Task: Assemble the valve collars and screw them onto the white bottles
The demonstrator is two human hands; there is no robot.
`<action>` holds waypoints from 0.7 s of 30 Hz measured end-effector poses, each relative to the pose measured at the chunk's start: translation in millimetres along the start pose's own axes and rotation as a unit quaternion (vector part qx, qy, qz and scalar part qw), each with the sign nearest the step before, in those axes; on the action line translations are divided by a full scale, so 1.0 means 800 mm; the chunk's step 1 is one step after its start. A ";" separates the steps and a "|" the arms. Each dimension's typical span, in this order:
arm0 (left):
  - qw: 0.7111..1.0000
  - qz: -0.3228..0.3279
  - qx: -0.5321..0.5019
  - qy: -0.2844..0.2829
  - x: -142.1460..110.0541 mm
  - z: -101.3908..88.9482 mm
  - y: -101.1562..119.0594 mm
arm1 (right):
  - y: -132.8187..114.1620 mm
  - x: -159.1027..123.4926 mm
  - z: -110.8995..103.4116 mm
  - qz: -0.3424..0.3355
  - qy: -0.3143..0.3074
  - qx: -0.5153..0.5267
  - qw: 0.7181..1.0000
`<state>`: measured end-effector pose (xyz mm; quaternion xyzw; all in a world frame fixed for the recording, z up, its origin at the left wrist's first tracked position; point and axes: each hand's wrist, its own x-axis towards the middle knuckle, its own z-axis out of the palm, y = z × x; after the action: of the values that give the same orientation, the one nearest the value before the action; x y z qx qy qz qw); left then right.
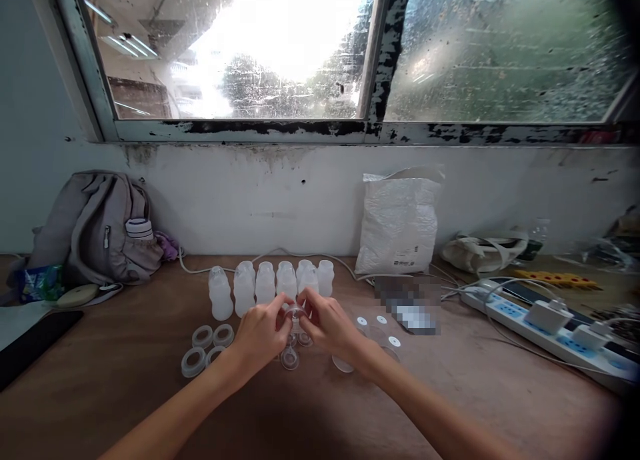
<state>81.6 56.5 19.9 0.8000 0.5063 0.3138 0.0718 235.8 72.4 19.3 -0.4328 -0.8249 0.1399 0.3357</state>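
Observation:
My left hand [263, 331] and my right hand [327, 321] meet over the middle of the table, fingers closed around the rim of a clear bottle nipple [295, 313]. Fingertips hide part of it. Just below, a few more clear nipples [290, 359] rest on the table, partly covered by my hands. Behind them stand several frosted baby bottles [221, 293] in a cluster. To the left lie several translucent screw rings [193, 362], some behind my left forearm. Small white discs [395, 341] and clear round covers [343, 363] lie near my right forearm.
A grey backpack [107, 227] leans on the wall at left, near a black flat object [43, 343]. A white padded bag [399, 223] stands at the back. On the right are a power strip [550, 327] with plugs and cables, and a pale pouch [483, 252].

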 end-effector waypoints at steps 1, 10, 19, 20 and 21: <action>1.000 0.001 -0.001 -0.001 0.000 -0.001 0.001 | -0.001 0.000 -0.001 -0.002 0.002 -0.001 1.000; 1.000 0.016 0.014 -0.001 -0.001 -0.001 -0.001 | -0.004 -0.001 -0.001 -0.007 0.007 0.011 1.000; 0.998 -0.029 0.061 -0.013 0.002 -0.001 -0.009 | -0.021 -0.007 -0.001 -0.050 -0.043 0.097 0.993; 0.998 -0.030 0.062 -0.014 0.003 -0.001 -0.010 | -0.022 -0.007 0.000 -0.048 -0.045 0.107 0.992; 0.998 -0.030 0.062 -0.015 0.003 0.000 -0.011 | -0.023 -0.008 0.002 -0.046 -0.040 0.111 0.992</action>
<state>75.4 63.1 17.5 0.7920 0.5472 0.2677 0.0392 225.7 56.7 25.1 -0.3486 -0.8359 0.2325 0.3545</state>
